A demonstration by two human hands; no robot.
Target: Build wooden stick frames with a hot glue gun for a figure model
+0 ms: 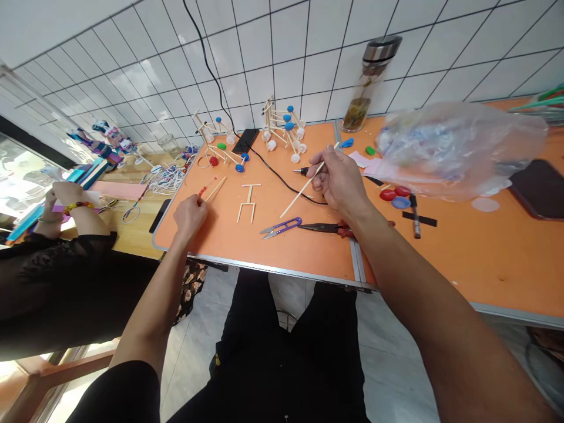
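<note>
A thin wooden stick [304, 192] slants down to the left from the pinched fingers of my right hand [337, 179], its lower tip over the orange table. My left hand [191, 217] rests closed near the table's left edge. Just beyond its fingertips are a short wooden stick [217, 188] and a small red piece [202, 191]; what the fingers grip is hidden. Between my hands lies a flat figure of joined sticks [247, 204]. Purple-handled thread snips [282, 227] and long-nose pliers [324, 227] lie closer to me.
Stick models with bottle-cap wheels [282, 126] stand at the back beside a phone [245, 141]. A black cable [273, 169] crosses the table. A glass bottle [359, 106] and plastic bag [458, 150] occupy the right. Another person's hands [66, 197] are at the left table.
</note>
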